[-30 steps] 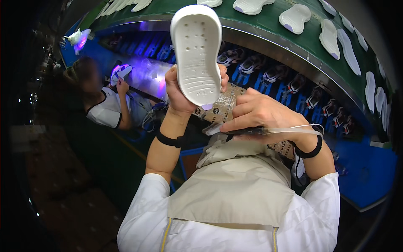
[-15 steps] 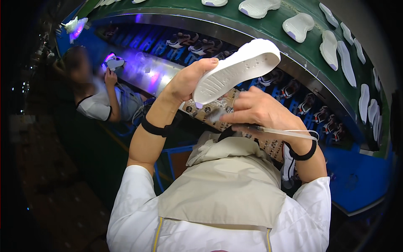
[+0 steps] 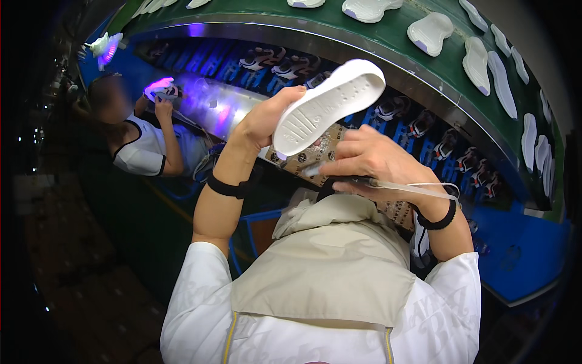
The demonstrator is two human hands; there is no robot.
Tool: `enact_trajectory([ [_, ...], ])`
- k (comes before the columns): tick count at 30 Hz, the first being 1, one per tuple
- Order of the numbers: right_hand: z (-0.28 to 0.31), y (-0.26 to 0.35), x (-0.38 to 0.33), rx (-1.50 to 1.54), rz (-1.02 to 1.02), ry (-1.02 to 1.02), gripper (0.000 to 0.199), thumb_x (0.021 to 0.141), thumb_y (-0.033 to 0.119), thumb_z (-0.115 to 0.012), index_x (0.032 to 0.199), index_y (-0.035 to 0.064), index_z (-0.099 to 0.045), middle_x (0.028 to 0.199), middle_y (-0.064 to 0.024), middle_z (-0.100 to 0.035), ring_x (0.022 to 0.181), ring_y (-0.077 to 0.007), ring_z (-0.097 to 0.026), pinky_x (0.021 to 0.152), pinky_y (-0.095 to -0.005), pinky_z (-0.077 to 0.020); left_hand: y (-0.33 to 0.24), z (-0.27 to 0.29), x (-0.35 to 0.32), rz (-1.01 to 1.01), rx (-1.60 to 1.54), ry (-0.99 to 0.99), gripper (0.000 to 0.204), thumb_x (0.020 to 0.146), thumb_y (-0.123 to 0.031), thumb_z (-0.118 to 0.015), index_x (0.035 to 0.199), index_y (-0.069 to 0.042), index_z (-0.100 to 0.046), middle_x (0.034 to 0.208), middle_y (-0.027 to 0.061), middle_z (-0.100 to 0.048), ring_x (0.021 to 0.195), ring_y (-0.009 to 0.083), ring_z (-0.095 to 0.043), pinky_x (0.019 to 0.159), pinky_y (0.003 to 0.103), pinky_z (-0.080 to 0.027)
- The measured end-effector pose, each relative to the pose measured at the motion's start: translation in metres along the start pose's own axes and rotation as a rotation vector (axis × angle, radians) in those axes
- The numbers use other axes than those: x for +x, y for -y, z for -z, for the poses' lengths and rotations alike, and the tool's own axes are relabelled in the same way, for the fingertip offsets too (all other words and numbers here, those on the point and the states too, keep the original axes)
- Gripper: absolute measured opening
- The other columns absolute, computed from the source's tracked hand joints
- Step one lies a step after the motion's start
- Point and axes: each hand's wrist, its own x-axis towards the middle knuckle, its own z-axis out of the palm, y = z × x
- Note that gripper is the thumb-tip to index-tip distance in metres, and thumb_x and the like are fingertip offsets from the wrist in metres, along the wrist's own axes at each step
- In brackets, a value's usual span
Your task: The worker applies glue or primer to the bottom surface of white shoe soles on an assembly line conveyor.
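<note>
My left hand (image 3: pixel 271 118) is closed round the heel or toe end of a white shoe sole (image 3: pixel 330 108), thumb along its edge. The sole's hollow side, with ribs and small pits, faces me. Below and to the right, my right hand (image 3: pixel 382 162) grips a brush (image 3: pixel 313 170) with a pale, blurred tip and a dark handle. A clear tube (image 3: pixel 412 188) runs from that handle past my wrist. The brush tip is apart from the sole, under its lower end.
Past my hands, a green conveyor belt (image 3: pixel 418 67) carries several white soles. Beneath it, shoe uppers (image 3: pixel 391 108) rest on blue racks. Patterned brown paper (image 3: pixel 297 159) covers the work surface. At left, a co-worker (image 3: pixel 142 139) holds a shoe (image 3: pixel 165 91) under purple light.
The sole has shifted slightly left and turned a little in my left hand. My right hand and the brush have barely moved. The co-worker's shoe has tilted, and the belt's soles have shifted slightly.
</note>
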Motion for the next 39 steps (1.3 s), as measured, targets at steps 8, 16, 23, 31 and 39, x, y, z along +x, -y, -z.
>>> enact_trajectory([
  [8, -0.05, 0.005, 0.007, 0.338, -0.183, -0.563, 0.036, 0.082, 0.009, -0.083, 0.117, 0.0082, -0.077, 0.089, -0.0047, -0.068, 0.083, -0.0245, -0.061, 0.078, -0.0373, -0.0451, 0.052, -0.032, 0.007, -0.414, -0.941, 0.284, 0.071, 0.095, -0.064, -0.041, 0.142, -0.014, -0.059, 0.121, 0.0308, -0.059, 0.107, 0.0435, -0.061, 0.093, 0.052, -0.054],
  [16, -0.051, 0.006, 0.005, 0.283, 0.036, -0.329, 0.041, 0.08, 0.014, -0.085, 0.12, 0.0152, -0.076, 0.095, -0.001, -0.066, 0.092, -0.0239, -0.059, 0.078, -0.0387, -0.0404, 0.062, -0.04, 0.007, -0.466, -1.047, 0.323, 0.07, 0.09, -0.072, -0.05, 0.142, -0.026, -0.059, 0.11, 0.0169, -0.047, 0.094, 0.0287, -0.049, 0.084, 0.042, -0.049],
  [23, -0.045, 0.006, 0.0, 0.362, -0.067, -0.213, 0.032, 0.085, 0.016, -0.081, 0.116, 0.0127, -0.076, 0.095, -0.0037, -0.067, 0.088, -0.0238, -0.058, 0.078, -0.0381, -0.0401, 0.06, -0.03, 0.005, -0.42, -0.993, 0.242, 0.067, 0.092, -0.068, -0.046, 0.137, -0.02, -0.062, 0.107, 0.0189, -0.049, 0.091, 0.0296, -0.046, 0.081, 0.041, -0.045],
  [31, -0.041, 0.002, -0.014, 0.565, -0.206, -0.074, 0.025, 0.09, 0.017, -0.077, 0.113, 0.0088, -0.077, 0.085, -0.0054, -0.065, 0.083, -0.0229, -0.061, 0.085, -0.0376, -0.0444, 0.107, -0.002, 0.002, -0.343, -0.921, -0.111, 0.067, 0.103, -0.058, -0.03, 0.137, -0.006, -0.056, 0.111, 0.0251, -0.064, 0.099, 0.0399, -0.063, 0.077, 0.051, -0.057],
  [39, -0.05, -0.021, -0.044, 0.607, -0.439, -0.209, 0.028, 0.09, 0.013, -0.075, 0.116, 0.0033, -0.076, 0.084, -0.0097, -0.066, 0.077, -0.0227, -0.061, 0.071, -0.0338, -0.0486, 0.215, 0.156, -0.004, -0.141, -0.962, -0.403, 0.066, 0.103, -0.059, -0.035, 0.139, -0.009, -0.057, 0.118, 0.022, -0.064, 0.107, 0.0404, -0.063, 0.086, 0.051, -0.057],
])
